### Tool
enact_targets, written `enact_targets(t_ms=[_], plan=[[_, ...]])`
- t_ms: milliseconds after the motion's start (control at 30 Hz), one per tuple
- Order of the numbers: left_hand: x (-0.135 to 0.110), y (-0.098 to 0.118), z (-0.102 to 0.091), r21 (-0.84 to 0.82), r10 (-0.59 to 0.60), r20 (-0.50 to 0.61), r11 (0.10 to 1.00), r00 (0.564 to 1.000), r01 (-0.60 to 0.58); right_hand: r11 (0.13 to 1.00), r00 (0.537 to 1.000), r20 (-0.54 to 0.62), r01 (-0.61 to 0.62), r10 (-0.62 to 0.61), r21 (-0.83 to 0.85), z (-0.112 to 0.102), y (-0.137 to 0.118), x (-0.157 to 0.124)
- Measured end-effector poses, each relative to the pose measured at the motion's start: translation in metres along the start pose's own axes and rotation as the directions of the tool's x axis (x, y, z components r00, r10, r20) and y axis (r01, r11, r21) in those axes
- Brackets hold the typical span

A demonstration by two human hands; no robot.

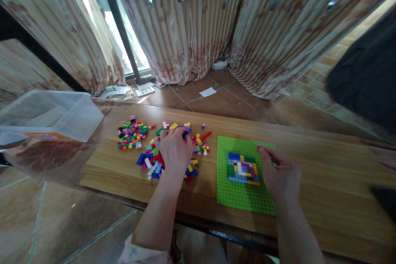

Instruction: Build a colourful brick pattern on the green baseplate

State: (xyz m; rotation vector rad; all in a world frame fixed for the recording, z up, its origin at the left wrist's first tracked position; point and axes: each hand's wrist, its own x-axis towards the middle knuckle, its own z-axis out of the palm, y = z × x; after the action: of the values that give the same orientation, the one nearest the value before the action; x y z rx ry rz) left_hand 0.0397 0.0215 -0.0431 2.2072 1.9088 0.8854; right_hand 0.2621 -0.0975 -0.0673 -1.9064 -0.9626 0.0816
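My left hand [175, 148] reaches down over a loose pile of mixed toy building bricks [151, 165]. Its fingers are spread and bent, with the tips among the bricks. A dark blue brick [185, 133] shows by the thumb and forefinger; I cannot tell whether they touch it. On the right, my right hand [281, 173] hovers at the right side of a green studded baseplate [224, 194]. Its fingers are curled in, and whatever they hold is hidden. A flat, multicoloured square of bricks [243, 169] sits on the baseplate, with white and purple at its middle.
A heap of smaller bricks [133, 134] lies at the left of the wooden board [334, 173]. Beyond it stands a clear plastic bin [74, 111]. Striped curtains [192, 29] hang behind, and papers [116, 91] lie on the tiled floor. A dark shape [365, 70] is at the right.
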Motion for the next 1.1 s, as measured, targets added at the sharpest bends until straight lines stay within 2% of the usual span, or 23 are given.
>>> enact_targets(t_ms=[100,167,233,333,433,567,667,933,1100], plan=[[0.002,0.005,0.002,-0.284,0.018,-0.007,0.959,1.0,-0.019,0.999,0.997,-0.073,-0.024,0.027,0.041,-0.001,0.004,0.001],[0.0,0.011,0.007,-0.544,0.023,0.065,0.839,0.998,0.016,0.994,0.992,-0.114,-0.041,0.052,0.097,0.0,0.007,0.002],[-0.005,0.021,0.013,-0.737,0.05,0.176,0.669,0.983,0.098,0.987,0.989,-0.128,-0.051,0.071,0.156,0.001,0.007,0.002],[-0.017,0.037,0.02,-0.853,0.143,0.316,0.476,0.938,0.214,0.975,0.997,-0.059,-0.038,0.052,0.22,0.001,0.001,0.0],[-0.029,0.051,0.023,-0.881,0.247,0.379,0.391,0.892,0.267,0.959,0.997,0.081,-0.011,-0.013,0.284,-0.001,-0.011,-0.005],[-0.039,0.062,0.024,-0.895,0.325,0.367,0.377,0.872,0.236,0.929,0.957,0.274,-0.017,-0.091,0.369,-0.003,-0.026,-0.011],[-0.042,0.067,0.024,-0.889,0.352,0.377,0.396,0.857,0.229,0.925,0.935,0.338,-0.034,-0.104,0.379,-0.004,-0.03,-0.012],[-0.045,0.074,0.027,-0.885,0.353,0.388,0.402,0.852,0.236,0.944,0.925,0.356,0.007,-0.131,0.33,-0.008,-0.019,-0.009],[-0.042,0.069,0.033,-0.855,0.259,0.334,0.489,0.906,0.175,0.974,0.97,0.204,0.091,-0.134,0.207,-0.014,-0.008,-0.002]])
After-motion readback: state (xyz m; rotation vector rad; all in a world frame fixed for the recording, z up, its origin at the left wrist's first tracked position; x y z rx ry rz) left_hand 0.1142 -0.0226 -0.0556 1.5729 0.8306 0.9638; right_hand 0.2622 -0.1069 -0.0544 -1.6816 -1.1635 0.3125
